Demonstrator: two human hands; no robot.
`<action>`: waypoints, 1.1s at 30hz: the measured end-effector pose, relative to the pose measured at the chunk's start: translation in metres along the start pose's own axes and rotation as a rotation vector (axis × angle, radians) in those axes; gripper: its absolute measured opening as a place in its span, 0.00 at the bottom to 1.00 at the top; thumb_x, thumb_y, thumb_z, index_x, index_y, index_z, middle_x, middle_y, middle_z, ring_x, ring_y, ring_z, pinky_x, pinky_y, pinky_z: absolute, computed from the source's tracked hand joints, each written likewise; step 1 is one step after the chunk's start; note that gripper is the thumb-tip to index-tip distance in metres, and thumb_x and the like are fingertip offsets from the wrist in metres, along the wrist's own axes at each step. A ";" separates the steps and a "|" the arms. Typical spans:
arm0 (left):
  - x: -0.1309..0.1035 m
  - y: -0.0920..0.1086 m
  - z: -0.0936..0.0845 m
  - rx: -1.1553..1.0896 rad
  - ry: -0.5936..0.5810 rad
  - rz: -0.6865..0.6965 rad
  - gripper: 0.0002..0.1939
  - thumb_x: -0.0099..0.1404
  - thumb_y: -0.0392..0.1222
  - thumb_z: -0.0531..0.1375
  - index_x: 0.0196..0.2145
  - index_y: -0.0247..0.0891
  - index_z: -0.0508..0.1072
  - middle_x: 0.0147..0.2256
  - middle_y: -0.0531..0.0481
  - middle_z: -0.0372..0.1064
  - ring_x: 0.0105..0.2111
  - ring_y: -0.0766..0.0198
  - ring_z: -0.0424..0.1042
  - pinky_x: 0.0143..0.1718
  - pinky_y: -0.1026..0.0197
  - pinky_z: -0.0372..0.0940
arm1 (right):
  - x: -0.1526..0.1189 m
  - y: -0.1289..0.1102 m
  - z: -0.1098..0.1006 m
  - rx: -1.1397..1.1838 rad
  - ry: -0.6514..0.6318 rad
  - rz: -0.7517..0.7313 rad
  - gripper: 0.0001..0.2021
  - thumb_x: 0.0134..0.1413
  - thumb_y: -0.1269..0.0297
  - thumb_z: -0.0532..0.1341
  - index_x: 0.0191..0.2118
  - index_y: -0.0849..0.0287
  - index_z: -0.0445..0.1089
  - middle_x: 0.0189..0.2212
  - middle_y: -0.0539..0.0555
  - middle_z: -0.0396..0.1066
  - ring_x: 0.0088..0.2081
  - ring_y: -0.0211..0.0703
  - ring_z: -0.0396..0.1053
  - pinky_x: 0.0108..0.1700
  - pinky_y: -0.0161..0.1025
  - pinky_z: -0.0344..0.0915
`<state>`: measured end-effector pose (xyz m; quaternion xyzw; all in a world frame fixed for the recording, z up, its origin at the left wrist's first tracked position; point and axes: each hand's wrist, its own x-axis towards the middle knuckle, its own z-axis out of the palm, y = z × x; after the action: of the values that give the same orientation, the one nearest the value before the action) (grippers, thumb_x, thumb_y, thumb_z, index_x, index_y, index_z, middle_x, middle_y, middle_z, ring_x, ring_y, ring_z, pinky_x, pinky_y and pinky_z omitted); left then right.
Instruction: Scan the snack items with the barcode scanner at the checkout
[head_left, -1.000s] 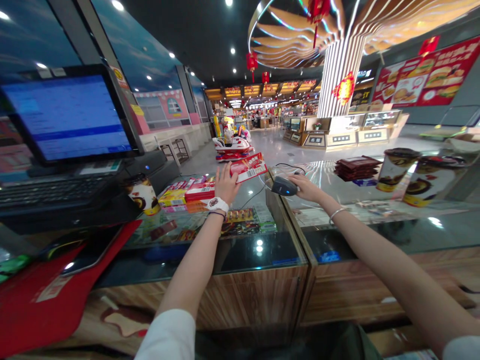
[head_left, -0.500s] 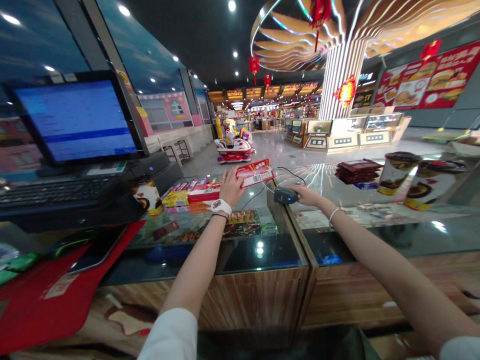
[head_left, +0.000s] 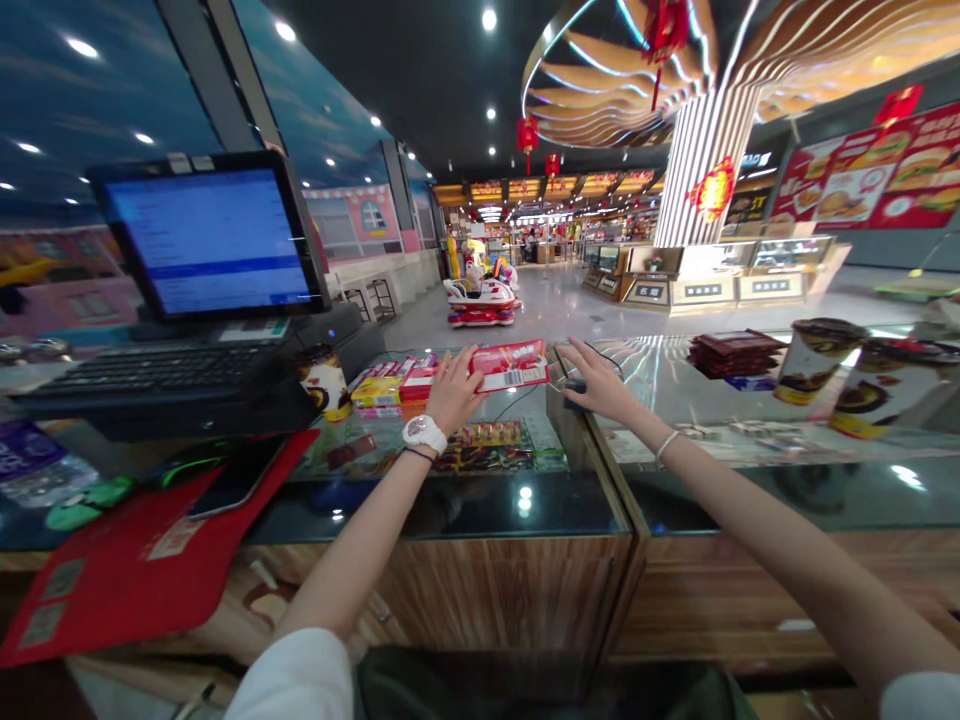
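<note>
My left hand (head_left: 454,388), with a white watch on its wrist, grips the left end of a flat red box (head_left: 516,366) with its barcode side facing me. The box is tilted slightly over the glass counter. My right hand (head_left: 600,383) is palm down with fingers stretched out, over a black barcode scanner (head_left: 576,386) that is mostly hidden beneath it. Whether the palm touches the scanner I cannot tell. Left of my left hand, several yellow and red candy boxes (head_left: 390,385) lie in a stack on the glass.
A monitor (head_left: 210,240) and keyboard (head_left: 157,375) stand on the left, with a printed cup (head_left: 324,382) beside them. A phone (head_left: 238,478) lies on a red sheet (head_left: 142,585). Brown packets (head_left: 733,354) and two large cups (head_left: 817,360) are on the right counter.
My right hand has let go of the scanner, its fingers now spread above it. The red box in my left hand has turned more level. The whole view has shifted left.
</note>
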<state>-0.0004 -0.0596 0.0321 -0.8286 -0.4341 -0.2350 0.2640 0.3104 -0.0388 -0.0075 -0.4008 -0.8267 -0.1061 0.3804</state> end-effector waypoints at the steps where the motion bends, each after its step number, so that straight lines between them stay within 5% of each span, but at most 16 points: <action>1: -0.008 -0.005 -0.005 0.012 -0.006 -0.002 0.04 0.63 0.41 0.61 0.35 0.39 0.72 0.67 0.36 0.52 0.67 0.47 0.54 0.68 0.37 0.47 | 0.004 -0.010 0.004 -0.012 -0.025 -0.032 0.40 0.54 0.62 0.64 0.70 0.50 0.47 0.71 0.60 0.44 0.69 0.60 0.48 0.66 0.60 0.54; 6: -0.046 -0.029 -0.019 0.018 -0.028 -0.030 0.02 0.63 0.40 0.61 0.34 0.40 0.71 0.67 0.37 0.52 0.67 0.49 0.53 0.68 0.38 0.46 | 0.026 -0.049 0.032 -0.027 -0.080 -0.149 0.50 0.51 0.61 0.67 0.72 0.54 0.36 0.72 0.62 0.41 0.70 0.61 0.45 0.68 0.59 0.51; 12: -0.071 -0.055 -0.024 -0.091 -0.087 -0.057 0.03 0.60 0.37 0.61 0.34 0.40 0.71 0.66 0.39 0.54 0.67 0.49 0.54 0.67 0.41 0.50 | 0.040 -0.082 0.064 -0.028 -0.122 -0.200 0.39 0.55 0.65 0.63 0.70 0.58 0.49 0.68 0.64 0.52 0.68 0.57 0.51 0.69 0.56 0.50; 19: -0.059 -0.077 -0.024 -0.165 -0.041 -0.210 0.16 0.52 0.34 0.61 0.41 0.40 0.70 0.61 0.40 0.62 0.62 0.49 0.61 0.68 0.43 0.47 | 0.059 -0.092 0.097 0.171 -0.083 -0.173 0.34 0.55 0.60 0.64 0.66 0.58 0.56 0.65 0.65 0.57 0.66 0.58 0.56 0.66 0.59 0.54; 26: -0.034 -0.096 -0.012 -0.205 -0.048 -0.316 0.17 0.53 0.34 0.58 0.43 0.40 0.68 0.52 0.43 0.70 0.57 0.52 0.66 0.68 0.44 0.46 | 0.079 -0.082 0.131 0.390 -0.111 -0.073 0.30 0.60 0.53 0.60 0.65 0.57 0.57 0.67 0.65 0.54 0.68 0.55 0.53 0.66 0.58 0.54; 33: -0.044 -0.109 0.005 -0.273 -0.117 -0.382 0.15 0.54 0.34 0.55 0.41 0.38 0.68 0.47 0.42 0.72 0.51 0.52 0.69 0.57 0.48 0.62 | 0.077 -0.090 0.152 0.360 -0.137 -0.033 0.26 0.66 0.52 0.52 0.64 0.57 0.59 0.66 0.65 0.55 0.69 0.53 0.52 0.66 0.57 0.55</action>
<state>-0.1138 -0.0296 0.0263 -0.7716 -0.5619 -0.2887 0.0744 0.1310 0.0203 -0.0459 -0.3190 -0.8628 0.0647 0.3868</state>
